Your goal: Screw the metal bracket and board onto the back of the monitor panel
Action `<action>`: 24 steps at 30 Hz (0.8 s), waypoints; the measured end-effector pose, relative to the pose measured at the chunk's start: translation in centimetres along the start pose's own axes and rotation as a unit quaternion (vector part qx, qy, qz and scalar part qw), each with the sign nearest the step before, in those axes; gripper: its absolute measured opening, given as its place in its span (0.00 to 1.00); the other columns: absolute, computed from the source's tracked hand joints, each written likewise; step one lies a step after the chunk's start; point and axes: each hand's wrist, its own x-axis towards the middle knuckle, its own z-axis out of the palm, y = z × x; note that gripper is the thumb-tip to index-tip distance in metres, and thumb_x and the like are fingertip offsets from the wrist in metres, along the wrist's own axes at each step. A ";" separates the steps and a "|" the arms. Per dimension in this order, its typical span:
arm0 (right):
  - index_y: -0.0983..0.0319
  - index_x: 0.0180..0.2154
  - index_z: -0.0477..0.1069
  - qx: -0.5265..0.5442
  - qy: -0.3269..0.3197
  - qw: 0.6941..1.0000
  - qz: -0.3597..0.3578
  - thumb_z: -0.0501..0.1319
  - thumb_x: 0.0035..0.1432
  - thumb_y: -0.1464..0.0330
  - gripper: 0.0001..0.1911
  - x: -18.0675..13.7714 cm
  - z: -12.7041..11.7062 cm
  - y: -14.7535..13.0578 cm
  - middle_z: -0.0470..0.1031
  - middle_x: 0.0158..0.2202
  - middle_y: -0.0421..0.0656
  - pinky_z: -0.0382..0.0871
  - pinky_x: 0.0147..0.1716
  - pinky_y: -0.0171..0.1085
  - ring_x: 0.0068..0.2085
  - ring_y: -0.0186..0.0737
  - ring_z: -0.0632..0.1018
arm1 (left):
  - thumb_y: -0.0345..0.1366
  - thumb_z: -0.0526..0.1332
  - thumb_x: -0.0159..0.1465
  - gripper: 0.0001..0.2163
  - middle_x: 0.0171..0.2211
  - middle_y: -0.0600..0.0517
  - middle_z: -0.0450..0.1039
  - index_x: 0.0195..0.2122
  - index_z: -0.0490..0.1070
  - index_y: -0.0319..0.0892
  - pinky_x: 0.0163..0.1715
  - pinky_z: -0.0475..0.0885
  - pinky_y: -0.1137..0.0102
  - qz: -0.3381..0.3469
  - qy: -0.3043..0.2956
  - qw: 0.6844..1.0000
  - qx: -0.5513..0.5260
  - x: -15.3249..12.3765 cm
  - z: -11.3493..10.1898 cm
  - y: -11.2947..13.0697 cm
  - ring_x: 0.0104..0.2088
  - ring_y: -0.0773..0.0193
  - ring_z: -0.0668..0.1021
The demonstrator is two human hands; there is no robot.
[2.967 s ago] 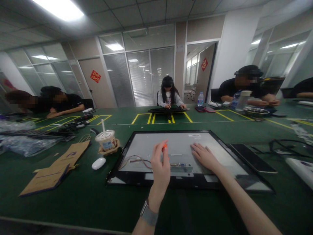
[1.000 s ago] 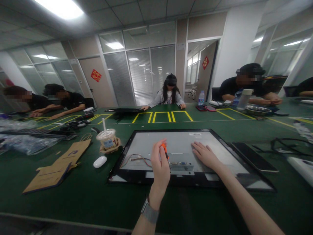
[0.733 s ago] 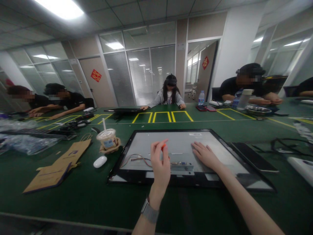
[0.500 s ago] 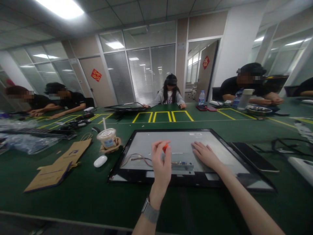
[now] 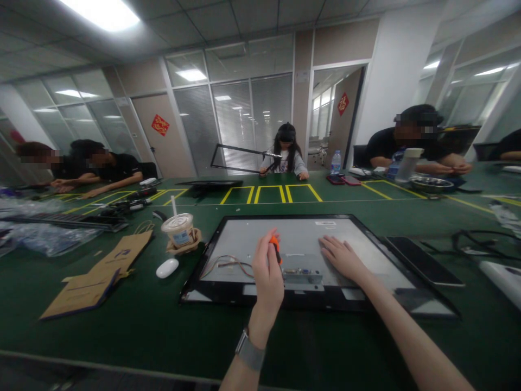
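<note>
A display panel (image 5: 293,231) with a grey back and black frame lies flat in front of me. My left hand (image 5: 267,271) is closed round an orange-and-black screwdriver (image 5: 275,249), held roughly upright above the panel. Its tip is hidden behind the hand. Just right of those fingers, a metal bracket with a small circuit board (image 5: 303,276) sits at the panel's near side. Thin wires (image 5: 232,260) run leftward from there. My right hand (image 5: 344,259) rests flat on the panel's back, fingers stretched out and holding nothing.
Left of the panel are a lidded drink cup (image 5: 179,231), a white mouse-shaped case (image 5: 167,268) and a brown paper bag (image 5: 101,271). A dark phone-like slab (image 5: 423,260) lies at the right. Across the table, a person (image 5: 284,152) holds a black frame (image 5: 240,157); others sit nearby.
My left fingers have shifted round the screwdriver, showing more of its handle. My right hand stays put. The person opposite has lifted a black frame off the table.
</note>
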 end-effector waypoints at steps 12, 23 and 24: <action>0.61 0.64 0.60 0.000 0.007 1.000 -0.001 0.42 0.67 0.62 0.27 0.0 0.1 0.1 0.59 0.66 0.48 0.54 0.61 0.57 0.66 0.51 0.59 | 0.38 0.52 0.70 0.13 0.45 0.46 0.70 0.48 0.75 0.44 0.39 0.73 0.69 0.013 0.012 0.999 0.043 0.0 -0.1 0.4 0.39 0.64 0.75; 0.59 0.63 0.61 -0.004 0.012 1.000 0.000 0.43 0.67 0.62 0.26 0.1 0.3 0.2 0.59 0.66 0.47 0.55 0.61 0.56 0.66 0.50 0.60 | 0.41 0.58 0.66 0.11 0.40 0.47 0.68 0.42 0.77 0.43 0.38 0.74 0.68 0.024 0.038 0.997 0.062 0.0 0.0 -0.1 0.39 0.62 0.75; 0.58 0.63 0.61 -0.003 0.013 1.000 0.000 0.43 0.67 0.62 0.26 0.1 0.3 0.2 0.60 0.66 0.47 0.55 0.61 0.56 0.66 0.50 0.60 | 0.40 0.55 0.68 0.12 0.42 0.46 0.69 0.44 0.76 0.43 0.39 0.74 0.68 0.024 0.037 0.997 0.056 0.0 -0.1 0.0 0.40 0.62 0.75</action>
